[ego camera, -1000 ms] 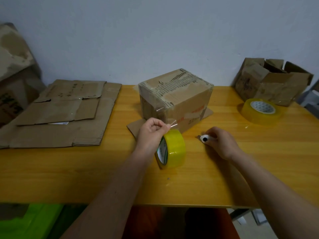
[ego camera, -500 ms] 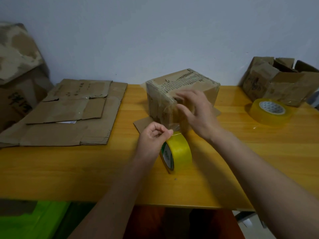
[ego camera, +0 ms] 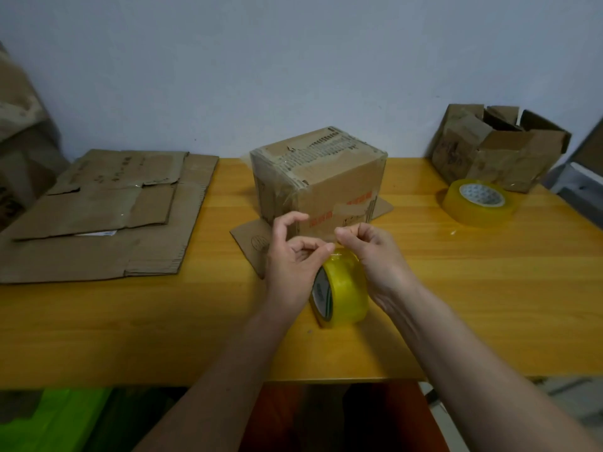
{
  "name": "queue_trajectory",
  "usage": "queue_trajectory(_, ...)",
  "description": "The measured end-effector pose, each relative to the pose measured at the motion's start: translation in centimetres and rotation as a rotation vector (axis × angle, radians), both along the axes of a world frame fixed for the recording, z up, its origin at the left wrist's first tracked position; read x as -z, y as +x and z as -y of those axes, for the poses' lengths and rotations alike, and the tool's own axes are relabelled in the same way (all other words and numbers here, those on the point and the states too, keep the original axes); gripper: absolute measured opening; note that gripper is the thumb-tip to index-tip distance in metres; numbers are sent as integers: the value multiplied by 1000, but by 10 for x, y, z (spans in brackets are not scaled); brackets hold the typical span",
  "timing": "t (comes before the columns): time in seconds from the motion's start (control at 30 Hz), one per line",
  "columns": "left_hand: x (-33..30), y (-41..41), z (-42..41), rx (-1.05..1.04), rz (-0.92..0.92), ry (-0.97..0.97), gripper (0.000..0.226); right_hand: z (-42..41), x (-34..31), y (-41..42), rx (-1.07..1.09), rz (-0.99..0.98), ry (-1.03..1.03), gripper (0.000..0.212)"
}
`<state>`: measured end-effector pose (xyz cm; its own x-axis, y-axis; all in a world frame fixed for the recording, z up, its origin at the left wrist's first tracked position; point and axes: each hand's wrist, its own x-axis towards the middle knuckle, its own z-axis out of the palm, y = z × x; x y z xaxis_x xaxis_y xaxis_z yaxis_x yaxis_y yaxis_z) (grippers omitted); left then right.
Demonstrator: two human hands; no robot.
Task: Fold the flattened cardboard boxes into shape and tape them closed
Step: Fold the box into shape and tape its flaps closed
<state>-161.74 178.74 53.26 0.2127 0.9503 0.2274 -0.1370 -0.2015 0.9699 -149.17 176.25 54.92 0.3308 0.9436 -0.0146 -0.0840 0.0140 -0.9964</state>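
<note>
Yellow tape roll (ego camera: 341,287) stands on edge right in front of me, and both my hands are at its top. My left hand (ego camera: 290,256) and right hand (ego camera: 372,252) meet there, fingertips pinched together over the roll, seemingly on the clear free end, though the film is too thin to see properly. Just beyond them sits the folded box (ego camera: 321,179), upright on a scrap of cardboard (ego camera: 251,243), old tape glinting across its top and front corner.

Risks now: the loose end could curl and stick to itself or to my fingers, since it is clear and limp. The roll, balanced on its rim, could tip or roll off if I tug sideways. A crooked pull would lay tape askew on that worn, peeling box top, which may not bond well.

Around this, the orange-wood surface (ego camera: 456,305) carries flattened cardboard (ego camera: 107,210) to my left, a second tape roll (ego camera: 478,202) lying flat at right, and open boxes (ego camera: 499,148) behind it. Plain pale wall (ego camera: 293,60) beyond; something green (ego camera: 55,419) below the near edge.
</note>
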Motion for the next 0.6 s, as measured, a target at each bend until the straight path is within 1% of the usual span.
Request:
queue_trajectory(0.1, -2, 2, 3, -29, -71, 32, 22, 3, 1, 2, -29, 37, 45, 24)
queue_trajectory(0.2, -3, 5, 5, -79, -120, 11, 13, 9, -4, 4, -39, 123, 97, 23)
queue_trajectory(0.27, -3, 7, 4, -122, -168, 53, 13, 15, -6, 8, -21, 233, 115, 18)
queue_trajectory(0.3, -3, 9, 3, -153, -205, 61, 12, 19, -7, 11, -13, 310, 105, 10)
queue_trajectory(0.33, -4, 11, 1, -179, -229, 45, 9, 23, -9, 12, -21, 381, 86, 6)
queue_trajectory(0.37, -4, 14, 1, -191, -222, 14, 6, 28, -10, 14, -50, 445, 61, 29)
queue_trajectory(0.43, -4, 22, 1, -179, -153, -54, 4, 35, -11, 19, -83, 466, -25, 78)
queue_trajectory(0.47, -3, 26, 4, -163, -124, -80, 5, 37, -13, 24, -67, 450, -86, 93)
queue_trajectory(0.5, -1, 29, 6, -142, -112, -89, 5, 39, -15, 31, -58, 430, -157, 100)
queue_trajectory(0.53, 0, 31, 8, -124, -122, -83, 5, 41, -16, 38, -61, 410, -229, 102)
queue_trajectory(0.57, 2, 31, 11, -113, -154, -59, 6, 43, -15, 45, -76, 410, -275, 101)
queue_trajectory(0.6, 3, 31, 13, -121, -232, 5, 6, 46, -15, 49, -85, 440, -289, 98)
